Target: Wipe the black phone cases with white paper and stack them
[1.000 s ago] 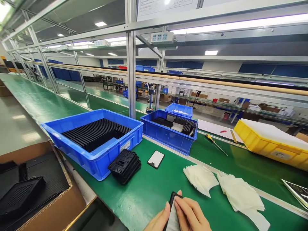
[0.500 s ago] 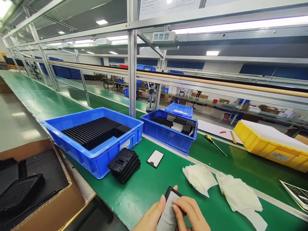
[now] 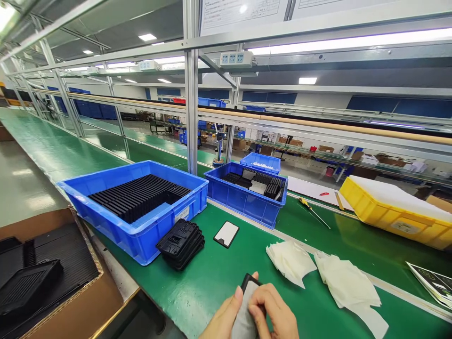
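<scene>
left hand (image 3: 222, 318) holding black-framed panel (image 3: 244, 310) by left edge, near middle, over green bench (image 3: 197, 287). right hand (image 3: 274, 311) narrow, fingers curled at panel; cannot tell if pinching. best: brace panel, keep touch light, even.

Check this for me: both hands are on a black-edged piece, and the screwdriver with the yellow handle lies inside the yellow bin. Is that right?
Not quite: the screwdriver isn't inside the yellow bin. The head view shows it lying on the green surface beside the bin. The left hand and right hand are indeed both on the black-edged piece.
</scene>
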`<state>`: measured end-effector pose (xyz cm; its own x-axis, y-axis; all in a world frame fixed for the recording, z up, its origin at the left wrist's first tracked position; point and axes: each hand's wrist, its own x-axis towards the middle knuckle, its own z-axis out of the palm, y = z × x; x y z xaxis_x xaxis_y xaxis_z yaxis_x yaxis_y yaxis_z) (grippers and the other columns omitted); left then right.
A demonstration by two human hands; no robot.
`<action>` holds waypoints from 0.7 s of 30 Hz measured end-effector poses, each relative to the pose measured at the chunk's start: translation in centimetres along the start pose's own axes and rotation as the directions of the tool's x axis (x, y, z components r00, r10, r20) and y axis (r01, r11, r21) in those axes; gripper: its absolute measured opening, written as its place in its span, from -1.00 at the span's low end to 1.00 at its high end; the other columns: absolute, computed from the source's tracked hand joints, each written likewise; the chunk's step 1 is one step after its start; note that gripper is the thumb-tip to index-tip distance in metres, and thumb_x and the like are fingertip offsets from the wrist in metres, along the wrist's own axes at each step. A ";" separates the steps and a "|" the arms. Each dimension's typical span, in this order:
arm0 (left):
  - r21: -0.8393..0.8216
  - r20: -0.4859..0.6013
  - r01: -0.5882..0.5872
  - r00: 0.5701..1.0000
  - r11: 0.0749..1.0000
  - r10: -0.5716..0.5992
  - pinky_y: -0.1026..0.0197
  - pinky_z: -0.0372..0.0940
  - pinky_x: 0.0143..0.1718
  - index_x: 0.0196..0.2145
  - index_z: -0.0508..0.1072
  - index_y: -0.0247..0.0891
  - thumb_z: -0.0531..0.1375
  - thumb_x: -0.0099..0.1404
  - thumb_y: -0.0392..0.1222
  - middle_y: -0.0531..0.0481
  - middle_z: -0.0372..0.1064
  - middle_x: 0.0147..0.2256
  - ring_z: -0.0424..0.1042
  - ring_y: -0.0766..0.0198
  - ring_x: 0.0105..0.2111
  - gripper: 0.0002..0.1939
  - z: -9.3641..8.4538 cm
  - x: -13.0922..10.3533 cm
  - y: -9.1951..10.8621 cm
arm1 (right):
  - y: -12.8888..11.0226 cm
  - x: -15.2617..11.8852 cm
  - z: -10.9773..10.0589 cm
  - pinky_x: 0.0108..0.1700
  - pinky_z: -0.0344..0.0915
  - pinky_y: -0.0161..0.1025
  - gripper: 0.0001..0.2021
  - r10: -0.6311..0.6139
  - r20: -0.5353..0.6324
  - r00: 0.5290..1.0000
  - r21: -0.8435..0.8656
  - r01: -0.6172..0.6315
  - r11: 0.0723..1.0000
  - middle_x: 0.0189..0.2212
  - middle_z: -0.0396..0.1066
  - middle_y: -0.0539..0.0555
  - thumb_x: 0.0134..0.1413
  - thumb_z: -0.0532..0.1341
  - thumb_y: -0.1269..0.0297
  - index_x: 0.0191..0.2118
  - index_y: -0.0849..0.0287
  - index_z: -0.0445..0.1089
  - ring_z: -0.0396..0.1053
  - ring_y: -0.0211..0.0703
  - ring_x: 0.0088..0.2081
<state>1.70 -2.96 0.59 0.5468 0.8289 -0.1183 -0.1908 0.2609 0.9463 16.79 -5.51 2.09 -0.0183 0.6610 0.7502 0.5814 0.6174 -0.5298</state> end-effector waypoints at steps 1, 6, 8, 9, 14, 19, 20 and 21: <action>-0.034 0.028 -0.013 1.000 0.999 0.014 -0.10 -0.13 0.31 0.10 0.40 -0.23 0.06 0.28 0.25 -0.13 0.34 0.12 0.11 -0.04 0.25 -0.38 -0.1 0.2 0.0 | 0.0 0.1 -0.3 -0.46 0.31 -0.40 -0.84 0.002 0.014 1.000 -0.001 -0.002 1.000 -0.49 0.31 -0.01 0.25 0.08 0.39 -0.38 0.14 0.29 0.31 -0.30 -0.50; -0.036 -0.015 -0.039 0.999 0.999 0.038 -0.11 -0.14 0.31 -0.02 0.51 -0.24 0.21 0.15 0.26 -0.17 0.38 0.09 0.16 -0.11 0.22 -0.40 0.1 0.1 -0.8 | 0.5 0.9 -0.9 -0.42 0.35 -0.44 -0.92 -0.030 -0.064 0.997 -0.119 0.022 0.993 -0.35 0.39 0.06 0.21 0.15 0.40 -0.23 0.13 0.39 0.40 -0.28 -0.40; -0.003 -0.075 -0.039 0.996 0.999 0.039 -0.07 -0.23 0.33 -0.04 0.52 -0.23 0.27 0.09 0.25 -0.15 0.36 0.11 0.12 -0.09 0.24 -0.39 0.2 0.0 -0.8 | 0.8 0.9 -0.9 -0.38 0.36 -0.43 -0.87 -0.059 -0.038 0.997 -0.169 0.052 0.984 -0.37 0.36 0.05 0.24 0.09 0.42 -0.29 0.13 0.36 0.40 -0.28 -0.38; -0.013 -0.097 -0.016 0.995 1.000 0.014 -0.05 -0.21 0.33 -0.04 0.52 -0.24 0.26 0.09 0.26 -0.15 0.37 0.10 0.14 -0.08 0.23 -0.38 0.3 0.0 -0.7 | 0.9 0.8 -0.9 -0.36 0.36 -0.42 -0.86 -0.059 -0.004 0.998 -0.189 0.057 0.980 -0.38 0.35 0.05 0.26 0.07 0.41 -0.30 0.13 0.34 0.40 -0.27 -0.38; -0.265 0.021 0.152 0.988 0.952 -0.152 0.05 0.44 -0.22 0.21 0.25 -0.26 0.10 0.21 0.31 -0.20 0.55 -0.21 0.54 0.02 -0.26 -0.23 0.6 1.0 0.6 | 1.6 0.4 -1.7 -0.46 0.37 -0.42 -0.71 0.017 0.202 0.979 -0.116 0.006 0.993 -0.42 0.33 0.03 0.36 -0.07 0.23 -0.39 0.12 0.24 0.38 -0.29 -0.47; -0.417 0.086 0.256 0.966 0.872 -0.242 0.25 0.36 -0.49 0.14 0.31 -0.48 0.09 0.28 0.22 -0.25 0.55 -0.37 0.51 0.16 -0.49 -0.28 0.8 1.6 0.7 | 1.7 2.0 -1.7 -0.03 0.45 -0.18 -0.71 -0.316 0.086 0.945 -0.306 0.327 0.894 -0.05 0.44 0.23 0.29 0.09 0.29 0.08 0.23 0.29 0.41 -0.05 0.01; -0.441 0.080 0.263 0.964 0.858 -0.255 0.24 0.36 -0.48 0.12 0.34 -0.49 0.10 0.29 0.19 -0.25 0.55 -0.37 0.50 0.17 -0.50 -0.31 0.8 1.6 0.9 | 1.7 2.2 -1.5 -0.01 0.45 -0.17 -0.72 -0.401 0.087 0.912 -0.325 0.407 0.854 -0.05 0.46 0.23 0.28 0.08 0.35 0.07 0.25 0.30 0.41 -0.05 0.02; -0.477 0.069 0.260 0.963 0.840 -0.259 0.23 0.36 -0.47 0.12 0.34 -0.44 0.10 0.30 0.17 -0.24 0.55 -0.35 0.49 0.18 -0.52 -0.35 0.8 1.6 1.3 | 1.7 2.2 -1.3 -0.01 0.46 -0.17 -0.75 -0.468 0.086 0.879 -0.323 0.469 0.822 -0.10 0.49 0.21 0.29 0.06 0.41 0.02 0.25 0.35 0.43 -0.07 0.00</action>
<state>2.95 -1.70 1.81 0.6323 0.6968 -0.3385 -0.4070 0.6706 0.6202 18.77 -3.56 3.32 -0.3585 0.3288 0.8737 0.7319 0.6799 0.0445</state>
